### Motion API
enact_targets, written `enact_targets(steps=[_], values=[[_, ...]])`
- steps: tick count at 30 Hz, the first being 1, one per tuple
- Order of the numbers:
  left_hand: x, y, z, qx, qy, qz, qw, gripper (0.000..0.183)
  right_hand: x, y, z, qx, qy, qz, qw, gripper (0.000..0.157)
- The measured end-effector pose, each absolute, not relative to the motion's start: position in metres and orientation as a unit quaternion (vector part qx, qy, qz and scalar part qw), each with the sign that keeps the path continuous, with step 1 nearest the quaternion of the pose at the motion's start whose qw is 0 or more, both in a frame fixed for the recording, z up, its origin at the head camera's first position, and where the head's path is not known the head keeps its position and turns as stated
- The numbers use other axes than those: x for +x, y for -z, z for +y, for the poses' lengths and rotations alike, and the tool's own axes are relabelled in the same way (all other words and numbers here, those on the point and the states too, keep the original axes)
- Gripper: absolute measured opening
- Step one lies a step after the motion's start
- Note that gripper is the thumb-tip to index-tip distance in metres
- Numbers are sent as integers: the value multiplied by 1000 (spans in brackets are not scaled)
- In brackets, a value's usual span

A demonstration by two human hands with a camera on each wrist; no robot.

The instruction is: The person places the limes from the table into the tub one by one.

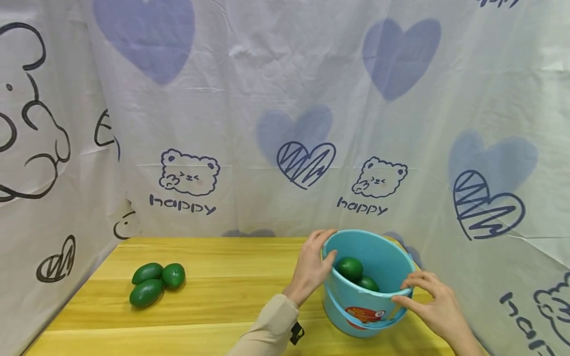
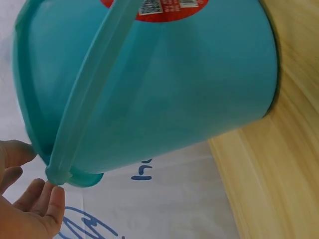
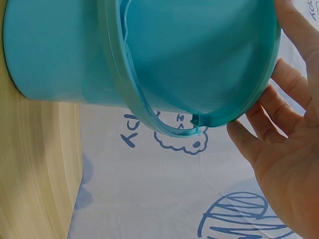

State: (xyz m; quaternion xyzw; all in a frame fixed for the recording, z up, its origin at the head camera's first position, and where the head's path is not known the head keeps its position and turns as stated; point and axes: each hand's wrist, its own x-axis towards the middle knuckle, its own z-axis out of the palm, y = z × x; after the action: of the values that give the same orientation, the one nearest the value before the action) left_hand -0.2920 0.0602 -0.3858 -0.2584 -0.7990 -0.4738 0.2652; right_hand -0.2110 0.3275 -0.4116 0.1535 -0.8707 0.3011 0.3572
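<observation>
A light-blue plastic bucket [image 1: 343, 309] with a red label stands on the right part of the table. My left hand [image 1: 310, 267] holds its rim on the left side, thumb at the inner edge. On the right side my right hand [image 1: 434, 301] grips the rim, with its fingertips along the edge in the right wrist view. Inside the bucket lie dark green avocado-like fruits, one [image 1: 349, 269] partly over another [image 1: 368, 284]; anything beneath is hidden. The bucket's handle [image 2: 92, 84] hangs down across the front.
Three more green fruits [image 1: 147, 292] lie together on the left of the yellow wood-grain table [image 1: 222, 282]. A white printed cloth [image 1: 240, 123] hangs behind the table and along both sides. A small black clip [image 1: 297, 333] shows beside my left sleeve [image 1: 271, 324].
</observation>
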Motion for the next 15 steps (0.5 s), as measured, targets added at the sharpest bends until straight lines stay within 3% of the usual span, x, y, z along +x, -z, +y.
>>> enact_targets(steps=[15], values=[[-292,391,18,-245,499,-791,256,40,-210,412,326,165,-307,-864,364,33]])
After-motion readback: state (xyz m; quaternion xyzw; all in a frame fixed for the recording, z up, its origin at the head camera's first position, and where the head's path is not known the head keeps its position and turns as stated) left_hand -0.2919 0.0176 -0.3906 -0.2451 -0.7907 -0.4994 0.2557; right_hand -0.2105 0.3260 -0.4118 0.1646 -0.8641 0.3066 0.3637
